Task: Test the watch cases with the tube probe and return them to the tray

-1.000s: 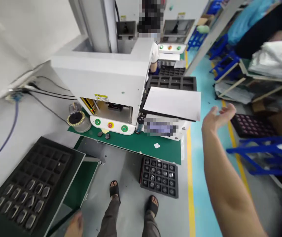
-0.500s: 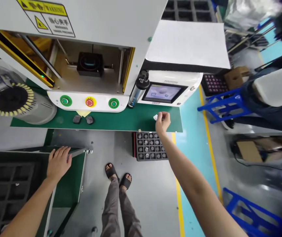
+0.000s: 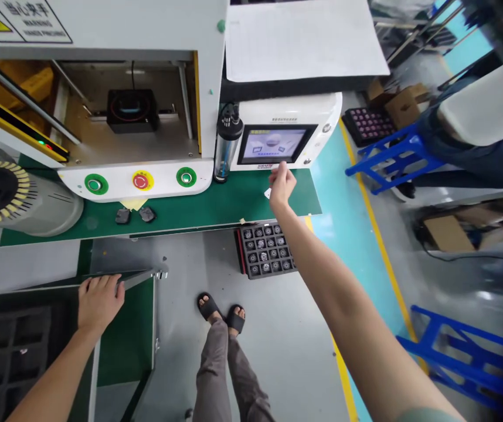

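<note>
My left hand (image 3: pixel 101 300) is closed over the edge of the green bench at the lower left, fingers wrapped on a grey metal bar (image 3: pixel 139 278) with a notched end. My right hand (image 3: pixel 282 186) is raised just below the touch screen (image 3: pixel 273 145), fingers curled and one fingertip near the screen's lower frame; whether it touches I cannot tell. Nothing shows in that hand. Close beside it, a small white tag (image 3: pixel 268 193) lies on the green tabletop (image 3: pixel 242 202). Two dark grey blocks (image 3: pixel 123 216) lie farther left, in front of the press machine (image 3: pixel 137 181).
Left of the press stands a grey bowl feeder (image 3: pixel 49 205). A black cylinder (image 3: pixel 227 140) stands beside the screen. Below the table edge is a compartmented tray (image 3: pixel 264 249) of small parts. A seated person's leg (image 3: pixel 458 158) and blue stools (image 3: pixel 392 155) are at the right.
My right hand has moved up from beside the white tag toward the screen. My left hand stays at the bench edge. The whole view has shifted slightly.
</note>
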The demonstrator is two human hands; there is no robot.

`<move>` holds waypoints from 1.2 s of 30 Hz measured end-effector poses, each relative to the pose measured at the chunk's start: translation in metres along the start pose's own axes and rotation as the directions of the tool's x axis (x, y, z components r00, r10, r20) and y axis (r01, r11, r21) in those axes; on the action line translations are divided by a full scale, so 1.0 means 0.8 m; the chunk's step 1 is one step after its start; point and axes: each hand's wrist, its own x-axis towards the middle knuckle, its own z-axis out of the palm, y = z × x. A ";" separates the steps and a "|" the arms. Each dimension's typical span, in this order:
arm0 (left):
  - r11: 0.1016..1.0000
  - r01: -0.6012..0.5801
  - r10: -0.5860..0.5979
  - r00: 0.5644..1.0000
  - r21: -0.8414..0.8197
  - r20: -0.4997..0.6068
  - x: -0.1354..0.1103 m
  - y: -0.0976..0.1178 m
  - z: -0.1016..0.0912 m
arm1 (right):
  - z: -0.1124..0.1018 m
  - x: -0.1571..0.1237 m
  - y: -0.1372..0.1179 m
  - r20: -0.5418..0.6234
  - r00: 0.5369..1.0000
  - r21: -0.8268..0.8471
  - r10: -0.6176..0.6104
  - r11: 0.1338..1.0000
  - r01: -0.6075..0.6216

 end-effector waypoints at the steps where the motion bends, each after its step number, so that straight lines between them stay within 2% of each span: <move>1: 1.000 0.001 -0.001 1.000 0.003 0.005 0.000 0.001 0.000 | 0.010 0.005 -0.006 -0.002 0.998 0.074 0.058 0.996 -0.057; 4: 1.000 0.002 -0.002 1.000 0.016 0.017 0.002 0.002 -0.001 | 0.040 0.012 -0.024 0.042 0.968 0.250 0.247 0.936 -0.249; 6: 1.000 0.006 -0.006 1.000 0.022 0.024 0.002 0.002 -0.002 | 0.054 0.011 -0.035 0.100 0.947 0.279 0.304 0.905 -0.320; 10: 1.000 0.004 -0.004 1.000 0.018 0.030 0.002 0.001 -0.003 | 0.068 0.003 -0.046 0.145 0.924 0.338 0.355 0.860 -0.383; 16: 1.000 -0.004 0.004 0.999 0.018 0.033 0.001 0.000 -0.005 | 0.071 -0.001 -0.036 0.095 0.917 0.358 0.387 0.847 -0.394; 22: 1.000 0.005 -0.007 0.999 0.023 0.053 0.003 0.000 -0.008 | 0.057 0.009 -0.018 0.028 0.924 0.356 0.381 0.860 -0.365; 30: 1.000 0.009 -0.009 0.998 0.001 0.062 0.006 -0.001 -0.014 | 0.003 0.040 -0.010 -0.075 0.939 0.289 0.335 0.909 -0.301; 33: 1.000 0.011 -0.009 0.997 -0.024 0.071 0.007 -0.002 -0.016 | -0.012 0.031 -0.006 -0.067 0.948 0.246 0.310 0.926 -0.286; 36: 0.998 0.022 -0.017 0.998 -0.064 0.068 0.008 -0.003 -0.017 | -0.015 0.011 0.003 -0.059 0.962 0.184 0.266 0.950 -0.251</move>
